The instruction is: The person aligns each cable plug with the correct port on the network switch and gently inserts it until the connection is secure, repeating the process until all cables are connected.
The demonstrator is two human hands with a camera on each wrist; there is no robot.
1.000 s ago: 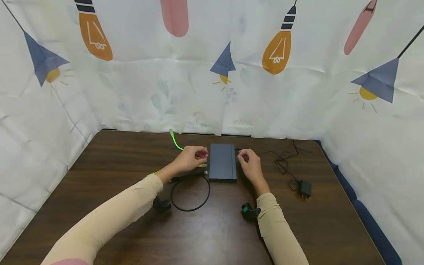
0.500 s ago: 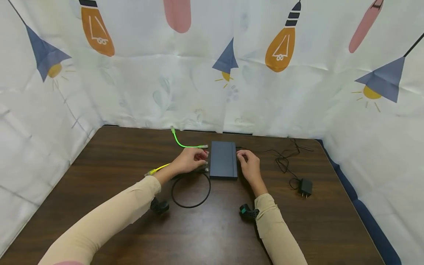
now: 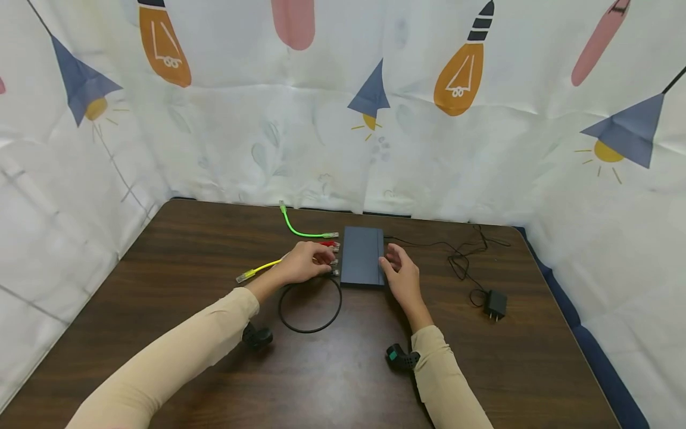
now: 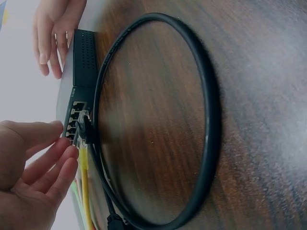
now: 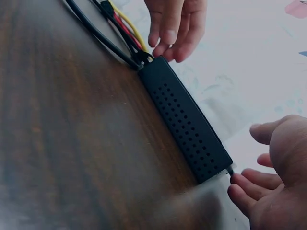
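A dark network switch (image 3: 362, 256) lies flat on the table between the two hands. Its port side (image 4: 76, 117) faces left, and a black cable's plug (image 4: 85, 129) stands right by it. Just left of the ports is my left hand (image 3: 305, 263), its thumb and fingers loosely bent and nothing visible between them. A yellow cable (image 4: 85, 177) runs below its fingertips. My right hand (image 3: 402, 274) is at the switch's right side, fingers spread and relaxed. In the right wrist view its fingertips are near a small dark plug (image 5: 230, 170) at the switch's end.
A green cable (image 3: 305, 234) and a red plug (image 3: 328, 243) lie beyond the left hand. The black cable loops (image 3: 309, 331) toward the front. At right, a thin power cord (image 3: 455, 257) leads to a black adapter (image 3: 495, 305). A printed curtain (image 3: 321, 119) borders the table (image 3: 332, 381).
My right hand's thumb and fingers have parted from their earlier pinch near the power cord. The left hand has shifted slightly nearer, and the red plug beyond it shows more.
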